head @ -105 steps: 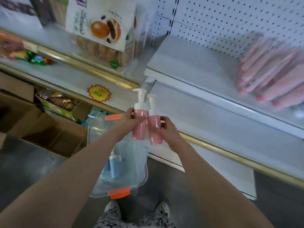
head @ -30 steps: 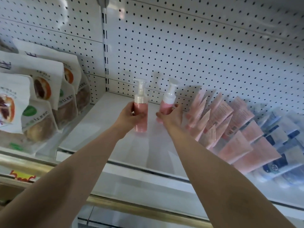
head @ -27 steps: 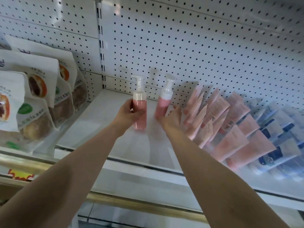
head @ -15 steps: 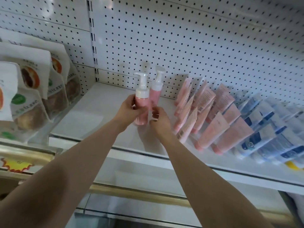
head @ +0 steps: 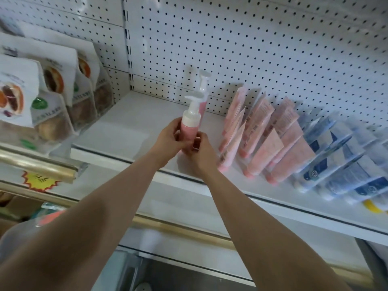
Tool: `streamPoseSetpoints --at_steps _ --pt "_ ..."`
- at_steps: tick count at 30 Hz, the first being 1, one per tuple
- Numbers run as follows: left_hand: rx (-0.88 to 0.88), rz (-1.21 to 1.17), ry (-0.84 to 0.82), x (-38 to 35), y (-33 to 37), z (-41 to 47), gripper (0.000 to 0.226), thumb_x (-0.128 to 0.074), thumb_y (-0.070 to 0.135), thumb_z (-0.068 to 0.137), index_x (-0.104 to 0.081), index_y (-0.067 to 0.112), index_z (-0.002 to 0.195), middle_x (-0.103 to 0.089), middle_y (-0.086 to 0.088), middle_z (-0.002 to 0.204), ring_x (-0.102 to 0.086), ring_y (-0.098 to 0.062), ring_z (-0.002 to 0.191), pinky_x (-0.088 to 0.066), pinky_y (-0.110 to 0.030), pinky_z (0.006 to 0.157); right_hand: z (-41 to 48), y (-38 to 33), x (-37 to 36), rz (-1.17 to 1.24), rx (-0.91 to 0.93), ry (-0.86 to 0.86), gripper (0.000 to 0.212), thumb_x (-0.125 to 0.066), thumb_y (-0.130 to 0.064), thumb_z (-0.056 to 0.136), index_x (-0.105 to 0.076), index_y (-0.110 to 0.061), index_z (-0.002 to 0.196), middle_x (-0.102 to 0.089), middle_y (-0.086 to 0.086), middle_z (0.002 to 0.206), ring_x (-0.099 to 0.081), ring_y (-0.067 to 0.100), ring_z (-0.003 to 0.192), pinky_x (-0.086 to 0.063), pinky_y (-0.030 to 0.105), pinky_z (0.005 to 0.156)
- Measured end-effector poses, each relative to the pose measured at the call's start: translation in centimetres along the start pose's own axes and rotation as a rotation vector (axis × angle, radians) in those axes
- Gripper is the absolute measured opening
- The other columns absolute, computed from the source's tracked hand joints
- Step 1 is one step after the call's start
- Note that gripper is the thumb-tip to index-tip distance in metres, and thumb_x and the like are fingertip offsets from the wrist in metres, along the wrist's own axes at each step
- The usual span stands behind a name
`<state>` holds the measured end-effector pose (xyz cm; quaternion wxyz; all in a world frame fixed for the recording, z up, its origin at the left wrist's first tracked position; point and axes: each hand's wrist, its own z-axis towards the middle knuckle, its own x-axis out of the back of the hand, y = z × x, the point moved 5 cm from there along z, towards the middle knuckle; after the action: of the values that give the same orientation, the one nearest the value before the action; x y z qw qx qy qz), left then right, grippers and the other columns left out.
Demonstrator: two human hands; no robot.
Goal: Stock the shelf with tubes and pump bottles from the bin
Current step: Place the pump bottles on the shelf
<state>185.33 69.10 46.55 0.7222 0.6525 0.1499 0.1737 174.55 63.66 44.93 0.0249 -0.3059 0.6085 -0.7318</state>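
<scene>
Rear pump bottle point(head: 203, 95) mostly hidden by front pump bottle point(head: 188, 131); left hand point(head: 171, 139) + right hand point(head: 200, 153) both grasp front one. Prev: right held rear.

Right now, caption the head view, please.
Left hand and right hand grip a pink pump bottle before a second bottle on the shelf, beside pink tubes.

One head-worn wide-angle cam, looks fwd & down onto shelf point(head: 126, 131) from close in front.

A shop, pegboard-backed shelf point(head: 130, 131), rowed tubes point(head: 264, 148), starburst price tag point(head: 37, 180)
</scene>
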Motion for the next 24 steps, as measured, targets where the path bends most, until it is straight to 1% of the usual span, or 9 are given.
streamPoseSetpoints --at_steps 3,5,7,8,11,13,17,21,24 --pt "-0.001 0.020 -0.018 0.3 -0.1 -0.6 0.070 -0.076 0.006 0.075 -0.046 0.016 0.138 -0.063 -0.001 0.125 -0.060 -0.019 0.116 -0.051 -0.037 0.096 -0.3 -0.3 -0.3 -0.007 0.002 -0.015 0.047 -0.059 -0.027 0.088 -0.045 -0.014 0.131 -0.066 0.003 0.115 -0.063 0.021 0.100 -0.051 0.039 0.093" --pt "0.003 0.047 -0.022 0.4 -0.3 -1.1 0.066 -0.076 0.013 0.077 -0.048 0.018 0.137 -0.063 0.000 0.125 -0.060 -0.018 0.117 -0.050 -0.039 0.099 -0.6 -0.1 -0.3 -0.016 0.011 -0.013 0.045 -0.055 -0.024 0.093 -0.042 -0.015 0.135 -0.064 0.003 0.119 -0.062 0.022 0.104 -0.049 0.038 0.095" --pt "0.008 0.068 -0.010 0.3 -0.6 -1.7 0.061 -0.075 0.012 0.081 -0.050 0.019 0.135 -0.063 0.001 0.124 -0.060 -0.016 0.115 -0.050 -0.036 0.100 -0.9 0.0 -0.2 -0.049 0.027 -0.011 0.044 -0.053 -0.020 0.096 -0.039 -0.014 0.138 -0.063 0.002 0.120 -0.061 0.019 0.102 -0.045 0.029 0.089" --pt "0.016 0.064 0.003 0.2 -0.8 -2.0 0.062 -0.075 0.011 0.082 -0.048 0.019 0.137 -0.062 0.000 0.126 -0.059 -0.015 0.117 -0.049 -0.033 0.100 -1.2 0.0 0.0 -0.065 0.029 -0.002 0.044 -0.052 -0.020 0.097 -0.039 -0.013 0.138 -0.063 0.002 0.119 -0.060 0.017 0.100 -0.043 0.026 0.085" --pt "0.079 0.075 0.087 0.5 -1.3 -3.4 0.075 -0.070 -0.001 0.083 -0.035 0.014 0.148 -0.052 -0.002 0.138 -0.050 -0.014 0.127 -0.041 -0.028 0.106 -2.2 0.1 0.1 -0.077 0.053 0.066 0.036 -0.051 -0.014 0.095 -0.043 -0.010 0.130 -0.063 0.004 0.115 -0.061 0.019 0.098 -0.045 0.027 0.082" --pt "0.102 0.105 0.155 1.0 -1.4 -4.5 0.075 -0.064 -0.009 0.084 -0.032 0.013 0.149 -0.049 -0.003 0.139 -0.048 -0.014 0.127 -0.038 -0.025 0.107 -3.1 0.2 -0.1 -0.087 0.060 0.094 0.030 -0.051 -0.007 0.091 -0.046 -0.012 0.121 -0.062 0.003 0.108 -0.061 0.018 0.094 -0.048 0.028 0.082" --pt "0.106 0.111 0.216 2.1 -1.3 -7.2 0.067 -0.059 -0.010 0.086 -0.039 0.014 0.146 -0.053 0.002 0.128 -0.053 -0.012 0.117 -0.042 -0.023 0.103 -5.1 0.2 -0.3 -0.097 0.027 0.114 0.027 -0.052 -0.002 0.089 -0.043 -0.020 0.107 -0.057 -0.002 0.099 -0.057 0.015 0.090 -0.049 0.029 0.083" --pt "0.096 0.114 0.254 3.9 -1.4 -9.4 0.060 -0.060 -0.008 0.086 -0.048 0.015 0.140 -0.059 0.001 0.121 -0.058 -0.013 0.112 -0.046 -0.020 0.094 -7.1 -0.6 -1.1 -0.121 0.030 0.109 0.025 -0.052 -0.001 0.086 -0.047 -0.017 0.104 -0.059 -0.002 0.098 -0.057 0.016 0.090 -0.047 0.029 0.082" --pt "0.080 0.149 0.266 5.6 -1.4 -11.1 0.055 -0.061 -0.006 0.085 -0.054 0.018 0.134 -0.062 0.002 0.122 -0.060 -0.012 0.111 -0.046 -0.021 0.094 -8.5 -1.5 -2.4 -0.118 0.069 0.092 0.026 -0.052 0.002 0.086 -0.053 -0.017 0.104 -0.062 -0.001 0.099 -0.059 0.015 0.092 -0.049 0.029 0.086"
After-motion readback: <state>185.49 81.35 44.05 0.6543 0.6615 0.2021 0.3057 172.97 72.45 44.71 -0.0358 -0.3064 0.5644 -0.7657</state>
